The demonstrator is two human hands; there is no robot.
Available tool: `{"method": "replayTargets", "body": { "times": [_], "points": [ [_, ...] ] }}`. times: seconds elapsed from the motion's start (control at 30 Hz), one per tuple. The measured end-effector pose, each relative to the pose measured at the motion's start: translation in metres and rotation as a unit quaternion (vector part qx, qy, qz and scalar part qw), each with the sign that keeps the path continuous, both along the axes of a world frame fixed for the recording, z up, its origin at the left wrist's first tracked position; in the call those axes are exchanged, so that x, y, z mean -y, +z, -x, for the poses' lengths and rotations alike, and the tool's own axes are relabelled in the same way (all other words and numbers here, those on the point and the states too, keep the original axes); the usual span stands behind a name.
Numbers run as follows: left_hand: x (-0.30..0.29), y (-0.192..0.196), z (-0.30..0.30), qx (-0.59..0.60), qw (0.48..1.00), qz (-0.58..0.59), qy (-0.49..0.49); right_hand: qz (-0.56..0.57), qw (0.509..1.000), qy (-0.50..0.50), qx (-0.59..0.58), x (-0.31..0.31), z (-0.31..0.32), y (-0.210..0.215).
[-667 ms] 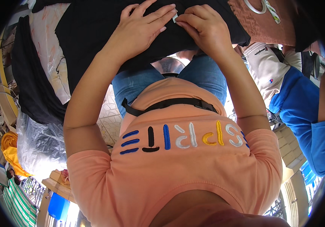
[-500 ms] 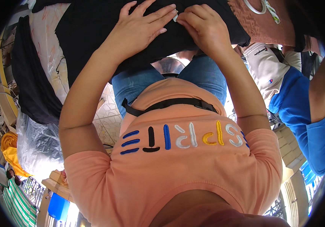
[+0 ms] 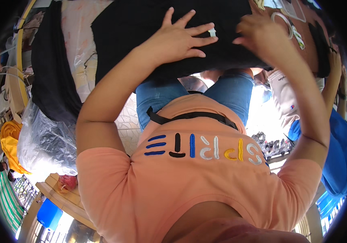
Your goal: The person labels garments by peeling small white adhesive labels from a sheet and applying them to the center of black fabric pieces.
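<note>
A black cloth (image 3: pixel 133 32) is spread flat in front of me over my lap's far side. My left hand (image 3: pixel 177 42) lies on it with the fingers spread. A small whitish tag or piece (image 3: pixel 212 33) sits on the cloth between two of its fingertips; its exact kind is too small to make out. To the right, apart from that piece, my right hand (image 3: pixel 264 38) hovers over or near the cloth. Motion smears its fingers, and whether they hold anything is hidden.
On the brown surface (image 3: pixel 309 52) at right lie a white ring (image 3: pixel 276 16) and a green-and-white patterned strip (image 3: pixel 298 40). Another person's arm (image 3: pixel 334 77) reaches in there. At left hang a dark cloth (image 3: pixel 54 69) and clear plastic (image 3: pixel 46 137); a wooden bench (image 3: pixel 60 194) stands below.
My right hand has let go of the small whitish piece and moved right. My left hand stays on the cloth with its fingers more spread. The whole view has shifted.
</note>
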State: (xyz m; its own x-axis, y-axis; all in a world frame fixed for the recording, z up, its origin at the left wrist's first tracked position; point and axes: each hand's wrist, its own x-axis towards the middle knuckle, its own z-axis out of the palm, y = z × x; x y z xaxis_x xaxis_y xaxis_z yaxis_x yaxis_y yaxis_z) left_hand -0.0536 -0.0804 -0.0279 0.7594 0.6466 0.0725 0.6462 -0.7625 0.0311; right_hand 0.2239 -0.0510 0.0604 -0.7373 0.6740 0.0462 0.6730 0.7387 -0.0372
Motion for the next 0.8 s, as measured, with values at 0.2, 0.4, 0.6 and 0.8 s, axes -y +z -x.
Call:
{"method": "replayTargets", "body": {
  "times": [0.2,0.4,0.6,0.8],
  "points": [
    [-0.015,0.021,0.006,0.213,0.965,0.148,0.034,0.124,0.951,-0.236,-0.156,-0.063,-0.124,0.071],
    [-0.068,0.021,0.122,0.397,0.866,-0.025,0.303,0.093,0.943,-0.195,-0.255,-0.102,-0.111,-0.007],
    [-0.066,-0.034,0.188,0.162,0.875,-0.182,0.418,-0.012,0.945,-0.223,-0.237,-0.133,0.002,-0.092],
    [-0.082,-0.024,0.175,0.31,0.821,-0.145,0.457,-0.062,0.935,-0.252,-0.242,-0.156,0.004,-0.121]
  ]
}}
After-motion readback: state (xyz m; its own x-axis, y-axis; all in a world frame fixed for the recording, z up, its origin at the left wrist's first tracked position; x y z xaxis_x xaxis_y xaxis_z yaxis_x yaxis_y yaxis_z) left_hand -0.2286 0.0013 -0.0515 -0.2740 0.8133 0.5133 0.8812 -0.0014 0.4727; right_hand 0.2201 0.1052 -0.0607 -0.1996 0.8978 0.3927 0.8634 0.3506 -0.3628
